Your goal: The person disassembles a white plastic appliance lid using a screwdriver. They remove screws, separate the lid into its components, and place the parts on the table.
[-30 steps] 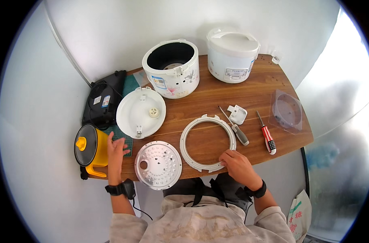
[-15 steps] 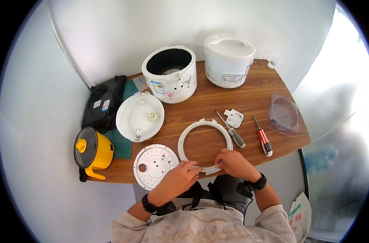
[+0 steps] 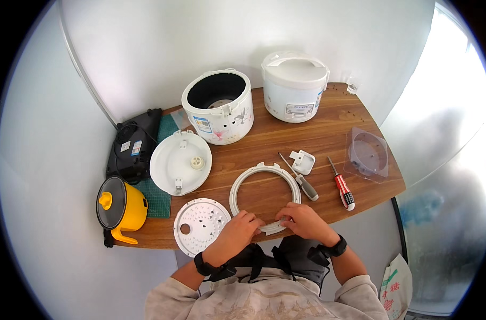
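Note:
A white plastic ring [image 3: 235,184] lies at the table's front edge. My left hand [image 3: 242,229] has its fingertips closed at the ring's near left part. My right hand [image 3: 303,222] is closed in a pinch on the near right part, a short gap from the left fingers. What lies under the fingertips is hidden. Left of the ring, partly behind my left forearm, rests a round white perforated plate [image 3: 197,221]. Right of the ring are a grey-handled screwdriver [image 3: 307,188], a small white plastic piece [image 3: 303,161] and a screwdriver with a red, white and black handle [image 3: 343,189].
At the back stand an open rice cooker body [image 3: 221,120] and a closed white rice cooker [image 3: 295,90]. A white lid [image 3: 168,160] overlaps the green cutting mat [image 3: 158,200]. Farther left are a black appliance [image 3: 133,144] and a yellow pot [image 3: 132,210]. A clear plastic tray [image 3: 367,154] sits at right.
The whole view has shifted slightly, with the tabletop things appearing lower and a little to the left. Both hands stay at the ring's near edge with small finger movements.

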Motion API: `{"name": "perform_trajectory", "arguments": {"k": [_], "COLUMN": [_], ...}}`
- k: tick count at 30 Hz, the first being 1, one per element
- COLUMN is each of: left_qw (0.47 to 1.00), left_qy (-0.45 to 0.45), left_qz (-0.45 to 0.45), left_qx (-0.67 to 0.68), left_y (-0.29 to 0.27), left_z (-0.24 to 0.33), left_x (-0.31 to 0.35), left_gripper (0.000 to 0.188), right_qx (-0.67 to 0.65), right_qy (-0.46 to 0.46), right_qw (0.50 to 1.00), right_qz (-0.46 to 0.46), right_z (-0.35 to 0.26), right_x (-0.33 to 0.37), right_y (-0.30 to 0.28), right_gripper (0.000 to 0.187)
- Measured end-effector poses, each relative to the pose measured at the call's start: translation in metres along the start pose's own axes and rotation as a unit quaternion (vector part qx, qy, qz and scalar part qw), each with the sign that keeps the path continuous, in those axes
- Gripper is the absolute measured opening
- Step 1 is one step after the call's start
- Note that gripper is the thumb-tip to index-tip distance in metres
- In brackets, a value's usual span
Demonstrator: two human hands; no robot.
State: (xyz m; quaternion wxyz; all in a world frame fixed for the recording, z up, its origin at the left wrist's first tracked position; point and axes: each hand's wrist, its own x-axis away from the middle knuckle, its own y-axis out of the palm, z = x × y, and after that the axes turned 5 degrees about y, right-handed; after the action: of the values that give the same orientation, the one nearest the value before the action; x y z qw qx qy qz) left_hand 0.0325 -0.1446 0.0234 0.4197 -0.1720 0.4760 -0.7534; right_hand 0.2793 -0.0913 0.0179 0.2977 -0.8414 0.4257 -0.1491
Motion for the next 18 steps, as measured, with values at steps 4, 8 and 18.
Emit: {"name": "perform_trajectory", "arguments": {"k": [4,8,18], "left_qw": [1.0,0.999,0.996], "left_qy": [-0.013,-0.037,-0.007], "left_qz": [0.004,0.0,0.084], "left_qx": [0.028,0.04,0.037], "left_y": [0.0,-0.013,-0.04], "left_z": [-0.002,0.004,-0.001], "left_x": [0.001,-0.002,-0.009], "left_gripper": [0.028,0.028,0.034], "right_qx": [-0.009,-0.084,-0.119], "right_qy": [-0.021,-0.006,-0.092], "right_qw": [0.999,0.994,0.989], "right_qz": [-0.029,-0.062,0.01], "right_z": [0.0,-0.004,-0.036], "right_x": [-0.002,-0.007,-0.005], "right_y": [-0.005,-0.012,-0.027], "right_gripper": [0.011,0.008,0.007]}}
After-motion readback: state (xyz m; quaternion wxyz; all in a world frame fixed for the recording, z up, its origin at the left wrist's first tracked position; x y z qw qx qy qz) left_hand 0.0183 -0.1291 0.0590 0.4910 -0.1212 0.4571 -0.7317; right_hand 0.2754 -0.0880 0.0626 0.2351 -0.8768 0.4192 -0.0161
